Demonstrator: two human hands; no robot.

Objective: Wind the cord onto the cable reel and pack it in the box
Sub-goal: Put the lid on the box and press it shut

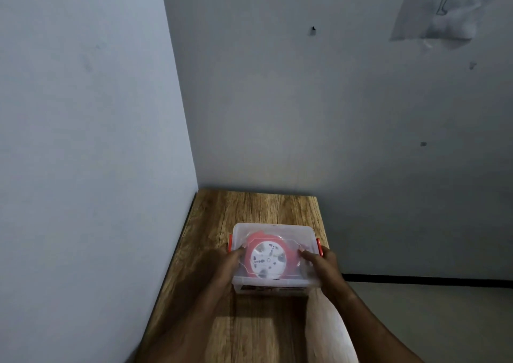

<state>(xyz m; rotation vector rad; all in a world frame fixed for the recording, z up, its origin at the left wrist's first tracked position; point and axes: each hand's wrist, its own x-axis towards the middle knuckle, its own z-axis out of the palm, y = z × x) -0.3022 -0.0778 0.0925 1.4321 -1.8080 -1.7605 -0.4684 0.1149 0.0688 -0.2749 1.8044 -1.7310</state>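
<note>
A clear plastic box (277, 231) with its clear lid on and red side latches stands on the wooden table (249, 204). Through the lid I see the red cable reel (268, 258) with its white round face lying flat inside. No loose cord shows outside the box. My left hand (231, 261) rests on the lid's left side, fingers lying over the top beside the left latch. My right hand (319, 262) lies on the lid's right side next to the right latch (319, 247), fingers stretched across the lid.
The narrow table sits in a corner, with a wall (83, 140) along its left edge and another wall behind. Its right edge drops to the floor (430, 321). A clear plastic bag (435, 10) hangs on the back wall, top right.
</note>
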